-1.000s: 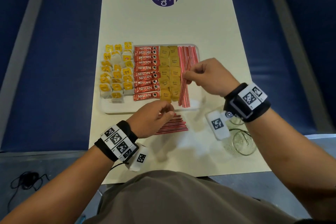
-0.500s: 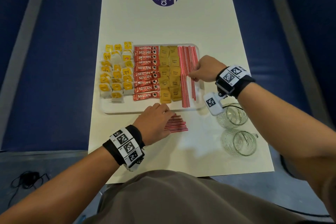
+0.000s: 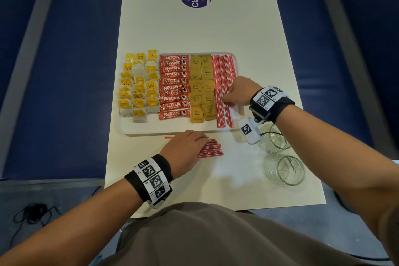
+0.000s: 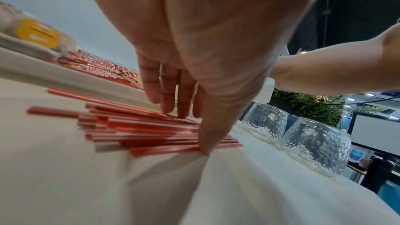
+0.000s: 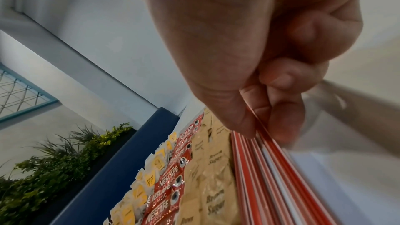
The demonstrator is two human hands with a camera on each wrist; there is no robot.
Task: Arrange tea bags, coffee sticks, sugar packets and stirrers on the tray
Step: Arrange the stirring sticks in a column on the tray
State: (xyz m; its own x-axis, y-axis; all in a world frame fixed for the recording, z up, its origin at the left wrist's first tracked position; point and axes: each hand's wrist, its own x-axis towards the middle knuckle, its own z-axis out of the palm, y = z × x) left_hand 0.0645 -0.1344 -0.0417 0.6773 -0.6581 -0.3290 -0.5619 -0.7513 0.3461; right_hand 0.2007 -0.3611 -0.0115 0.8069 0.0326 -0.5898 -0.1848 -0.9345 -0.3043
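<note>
stirrers [image 3: 223, 84] fill the right column of the tray [image 3: 151, 130], where the right hand [image 3: 239, 90], raised above it a second ago, has come down and pinches one between thumb and fingertips [image 5: 279, 126] at the row's outer edge. the left hand [image 3: 185, 147] has flattened, fingers straight and together, on the loose pile [image 3: 212, 149] near the tray; by the look of it, only this pile remains to be placed.

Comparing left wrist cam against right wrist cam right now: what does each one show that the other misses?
Only the left wrist view: the left hand, fingers straight, resting on the loose stirrers on the table, plus two glass jars.

Only the right wrist view: the right hand pinching a stirrer over the tray's stirrer row, and the brown sugar packets.

Both: the Nescafe coffee sticks and yellow-tagged tea bags.
</note>
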